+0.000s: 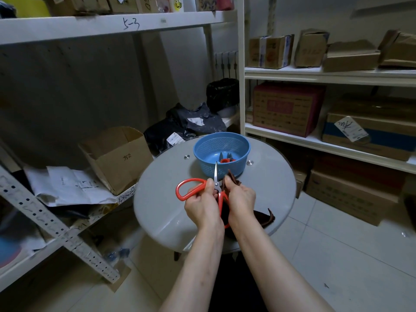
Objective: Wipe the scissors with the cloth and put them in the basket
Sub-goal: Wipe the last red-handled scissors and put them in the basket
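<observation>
- Scissors (217, 186) were up over the desk (162, 199), just short of the basket (202, 163), blade pointing up, probably to give the cloth (261, 216) a clear run.
- Left hand (201, 203) gripped the handle, steadying them; right hand (240, 197) pinched the cloth by the blades.
- Second blade was hidden behind the cloth.
- Another red pair (226, 159) in the basket was hard to make out.

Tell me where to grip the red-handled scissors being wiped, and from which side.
Take the scissors by the big red loop, coming from the left: it juts clear there, the blade points up toward the basket, and the cloth covers the right.
</observation>
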